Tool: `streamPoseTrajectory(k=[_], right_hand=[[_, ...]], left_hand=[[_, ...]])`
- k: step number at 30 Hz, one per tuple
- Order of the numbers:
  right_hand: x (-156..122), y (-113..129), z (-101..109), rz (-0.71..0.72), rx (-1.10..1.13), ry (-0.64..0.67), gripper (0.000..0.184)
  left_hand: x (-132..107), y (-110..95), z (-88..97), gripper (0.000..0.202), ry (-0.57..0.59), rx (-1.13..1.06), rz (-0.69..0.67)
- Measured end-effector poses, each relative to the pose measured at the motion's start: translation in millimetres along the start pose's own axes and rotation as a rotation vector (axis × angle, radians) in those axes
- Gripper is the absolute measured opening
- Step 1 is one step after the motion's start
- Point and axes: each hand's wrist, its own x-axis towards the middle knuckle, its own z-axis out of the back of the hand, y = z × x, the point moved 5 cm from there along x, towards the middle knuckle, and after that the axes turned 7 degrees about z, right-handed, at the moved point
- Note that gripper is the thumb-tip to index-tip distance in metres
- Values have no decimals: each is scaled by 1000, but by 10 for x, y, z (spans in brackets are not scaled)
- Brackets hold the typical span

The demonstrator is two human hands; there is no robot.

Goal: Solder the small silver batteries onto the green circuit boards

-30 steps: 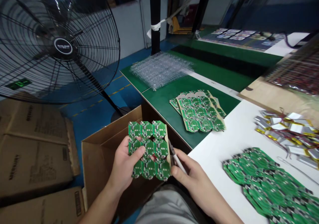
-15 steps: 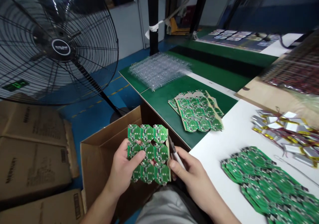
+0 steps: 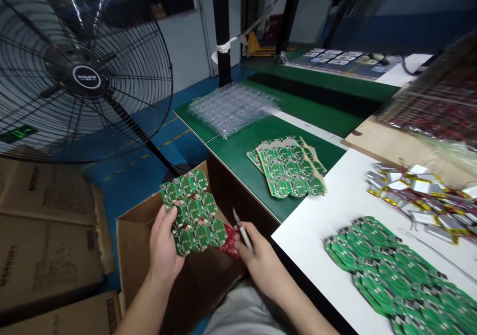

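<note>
My left hand (image 3: 164, 243) grips a panel of joined green circuit boards (image 3: 192, 210) by its left side, thumb on top. The panel is tilted above an open cardboard box (image 3: 141, 235). My right hand (image 3: 263, 260) is closed around a slim craft knife (image 3: 243, 233), its point upward, a little right of the panel and apart from it. Beneath the panel, a red piece of plastic (image 3: 229, 243) shows inside the box. Similar circuit board panels with tan edges (image 3: 292, 168) lie stacked on the green table (image 3: 238, 161).
Stacked green circuit boards (image 3: 395, 275) and silver battery cells with wires (image 3: 428, 196) lie on the white tabletop (image 3: 309, 240). Clear plastic trays (image 3: 233, 109) are at the far table corner. A large fan (image 3: 85, 76) and closed cartons (image 3: 44, 250) stand at the left.
The panel has moved left and tilted, and the tan strip along its right edge no longer shows. My right hand with the knife has drawn away from it, slightly left and down.
</note>
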Motion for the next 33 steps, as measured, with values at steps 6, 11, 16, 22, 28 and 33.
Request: streamPoseTrajectory(k=[6, 11, 16, 22, 28, 33], right_hand=[[-342, 443, 389, 67, 153, -227, 36], [-538, 570, 796, 89, 238, -367, 39], [-735, 592, 1155, 60, -6, -389, 38], [-1027, 680, 1623, 111, -360, -550, 46], [-1028, 559, 1461, 13, -427, -257, 33], [-1294, 545, 1954, -11, -361, -726, 40]], left_hand=[[-253, 455, -421, 36, 154, 14, 198], [-467, 746, -739, 41, 344, 16, 248], [-535, 880, -944, 34, 591, 200, 247], [-612, 692, -1353, 17, 1171, 840, 231], [-780, 628, -1645, 5, 1454, 1112, 157], [-242, 489, -1773, 23, 891, 868, 136]])
